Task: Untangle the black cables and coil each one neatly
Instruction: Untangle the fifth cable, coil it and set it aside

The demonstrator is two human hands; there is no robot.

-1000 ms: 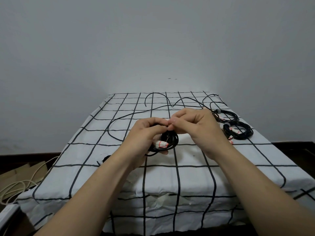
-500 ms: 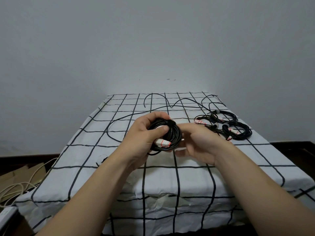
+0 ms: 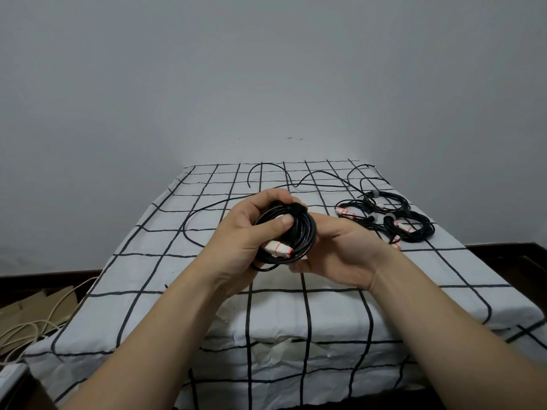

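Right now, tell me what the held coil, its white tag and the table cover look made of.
The coil: black cable with a smooth, glossy jacket, likely rubber or plastic; light glints along its loops. The tag: white, matte with red lines, probably paper or tape. The cover: white, matte, black-gridded sheet, creased and crinkled, cloth or paper; can't tell which.

Single view, head-worn, wide-angle. Camera sits at the near end of the check-cloth surface [image 3: 325,306], facing forward and only slightly down toward its far end. Grey wall [image 3: 266,69] fills the upper half. Forearms enter from the bottom corners. Left hand [image 3: 245,232], right hand [image 3: 340,250] and cable coil [image 3: 299,232] are close, at frame centre. Floor [image 3: 521,270] shows at the left and right edges.
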